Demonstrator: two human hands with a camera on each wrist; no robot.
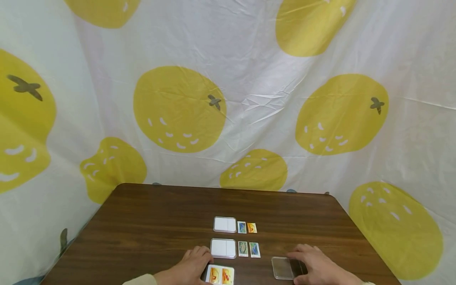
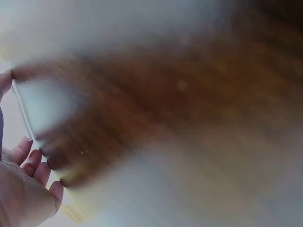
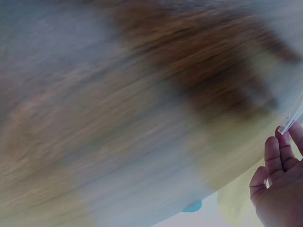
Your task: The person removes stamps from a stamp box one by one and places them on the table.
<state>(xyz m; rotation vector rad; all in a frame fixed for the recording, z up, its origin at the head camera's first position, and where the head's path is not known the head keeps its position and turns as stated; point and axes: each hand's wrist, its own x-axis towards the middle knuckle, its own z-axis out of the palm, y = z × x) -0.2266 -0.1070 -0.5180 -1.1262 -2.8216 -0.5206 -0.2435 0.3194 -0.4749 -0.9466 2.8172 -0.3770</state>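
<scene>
A person is sitting at a dark wooden table (image 1: pixel 149 221), seen from the head camera, with both hands resting near its near edge. The left hand (image 1: pixel 190 267) is curling its fingers round the left side of a white card tray (image 1: pixel 220 274) that is holding two orange picture cards side by side; the tray is lying flat at the near edge, its long axis running left to right, just to the right of that hand. The right hand (image 1: pixel 317 266) is grasping a clear plastic lid (image 1: pixel 283 268), which is lying flat on the table just left of its fingers and well apart from the filled tray. The left hand is the nearer one to the tray, the right hand to the lid.

Toward the middle of the table, two more white trays (image 1: pixel 223 248) (image 1: pixel 225 224) are lying one behind the other, each with a pair of small picture cards (image 1: pixel 248 249) (image 1: pixel 247 227) just to its right. A white cloth with yellow fruit prints (image 1: pixel 179 109) is hanging behind the table. Both wrist views are blurred, showing only fingertips and wood grain.
</scene>
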